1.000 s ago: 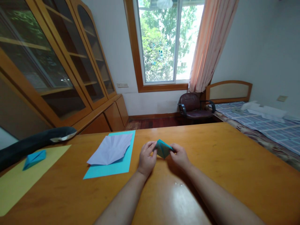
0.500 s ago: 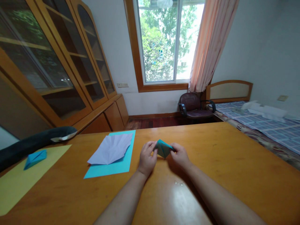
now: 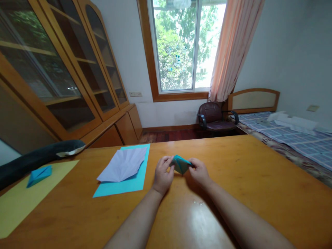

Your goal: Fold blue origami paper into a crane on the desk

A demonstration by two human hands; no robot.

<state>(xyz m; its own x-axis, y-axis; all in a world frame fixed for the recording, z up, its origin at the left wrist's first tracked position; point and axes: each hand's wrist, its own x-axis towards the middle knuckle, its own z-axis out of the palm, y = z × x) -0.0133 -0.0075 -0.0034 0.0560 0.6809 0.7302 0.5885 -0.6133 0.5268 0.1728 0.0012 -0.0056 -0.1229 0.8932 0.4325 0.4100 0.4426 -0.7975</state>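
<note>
A small folded blue paper (image 3: 181,165) is held between my two hands, just above the wooden table (image 3: 233,180). Its near face looks shaded and comes to a point at the bottom. My left hand (image 3: 164,174) pinches its left corner between thumb and fingers. On the other side, my right hand (image 3: 200,172) grips the right corner; some of its fingertips are hidden behind the paper. To the left of my hands, a creased white paper (image 3: 123,164) lies on a light blue sheet (image 3: 129,188).
At the far left, another folded blue paper piece (image 3: 39,176) rests on a yellow sheet (image 3: 33,204). A dark cushion-like roll (image 3: 38,157) lies along the table's left edge. Beyond the table stand a brown armchair (image 3: 216,117), a glass-door cabinet (image 3: 85,62) and a bed (image 3: 290,135).
</note>
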